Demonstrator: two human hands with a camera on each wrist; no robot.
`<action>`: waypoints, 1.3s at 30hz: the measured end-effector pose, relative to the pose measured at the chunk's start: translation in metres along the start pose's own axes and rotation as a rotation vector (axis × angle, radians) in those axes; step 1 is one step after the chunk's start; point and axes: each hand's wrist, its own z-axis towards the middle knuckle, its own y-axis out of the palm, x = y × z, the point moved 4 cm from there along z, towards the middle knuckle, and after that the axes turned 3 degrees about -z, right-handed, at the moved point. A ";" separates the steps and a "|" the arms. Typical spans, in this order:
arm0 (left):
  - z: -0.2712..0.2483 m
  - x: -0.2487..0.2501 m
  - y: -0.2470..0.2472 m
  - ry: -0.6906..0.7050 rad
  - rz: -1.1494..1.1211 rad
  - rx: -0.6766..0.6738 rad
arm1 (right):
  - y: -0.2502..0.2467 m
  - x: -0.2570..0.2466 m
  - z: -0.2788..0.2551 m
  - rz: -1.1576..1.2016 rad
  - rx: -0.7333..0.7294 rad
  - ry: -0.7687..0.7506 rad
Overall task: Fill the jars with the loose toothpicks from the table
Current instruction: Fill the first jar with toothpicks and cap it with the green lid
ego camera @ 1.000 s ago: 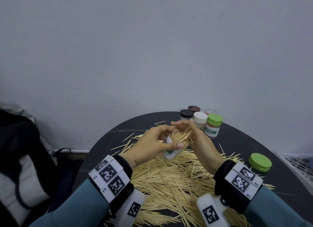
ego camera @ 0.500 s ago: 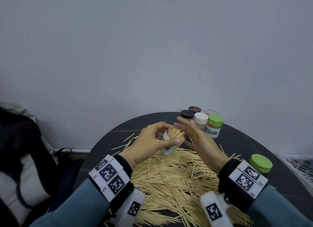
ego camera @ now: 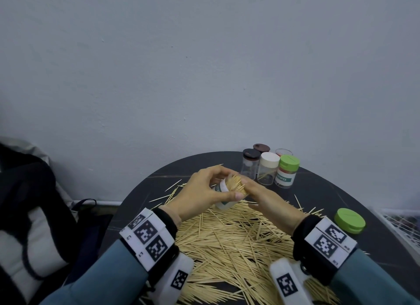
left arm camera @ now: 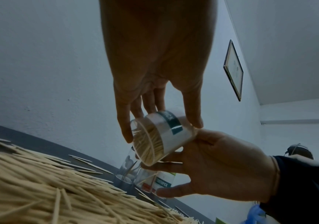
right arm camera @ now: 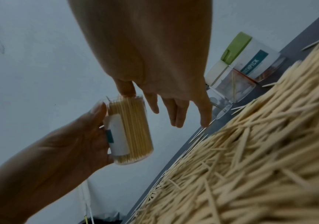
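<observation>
My left hand [ego camera: 202, 191] grips a clear toothpick jar [ego camera: 223, 196] with a white and teal label, tilted with its mouth up and to the right, above the pile. It is packed with toothpicks [right arm camera: 133, 128]. My right hand [ego camera: 268, 200] is flat with straight fingers beside the jar's mouth, and its thumb [right arm camera: 126, 89] touches the rim. In the left wrist view the jar [left arm camera: 166, 133] sits between my left fingers and the right palm [left arm camera: 218, 163]. A big heap of loose toothpicks [ego camera: 238, 241] covers the dark round table [ego camera: 318, 191] under both hands.
Several jars stand at the table's back: a dark-lidded one [ego camera: 251, 164], a brown-lidded one [ego camera: 261, 148], a white-lidded one [ego camera: 269, 168], a green-lidded one [ego camera: 287, 172] and an open one [ego camera: 283, 151]. A loose green lid [ego camera: 350, 220] lies right. A bag [ego camera: 29, 213] sits left.
The toothpicks that stuck out fanned from the jar's mouth now sit inside it. My right hand let them go, opened flat and stayed by the mouth.
</observation>
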 end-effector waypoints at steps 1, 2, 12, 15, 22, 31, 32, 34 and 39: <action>0.000 0.000 0.000 0.002 0.002 -0.003 | 0.002 0.000 -0.001 -0.005 -0.028 0.010; 0.000 0.000 0.000 0.003 0.004 -0.004 | 0.003 -0.001 -0.001 0.000 -0.038 0.009; -0.001 0.000 0.001 0.013 0.015 -0.020 | -0.002 -0.004 -0.001 -0.022 -0.007 0.003; -0.001 -0.001 -0.001 0.015 0.053 0.004 | -0.010 -0.008 -0.001 -0.011 0.116 -0.064; 0.001 -0.005 -0.008 0.015 0.116 0.091 | -0.016 -0.016 0.000 -0.202 0.175 -0.243; -0.001 -0.004 -0.002 0.009 0.109 0.043 | -0.016 -0.023 -0.002 -0.474 0.337 -0.380; -0.001 -0.003 -0.002 0.010 0.100 0.038 | -0.016 -0.023 -0.002 -0.468 0.321 -0.379; -0.001 -0.003 -0.001 0.009 0.085 0.026 | -0.014 -0.021 -0.001 -0.489 0.277 -0.374; -0.001 -0.004 -0.001 0.007 0.087 0.019 | -0.018 -0.019 0.001 -0.603 0.355 -0.402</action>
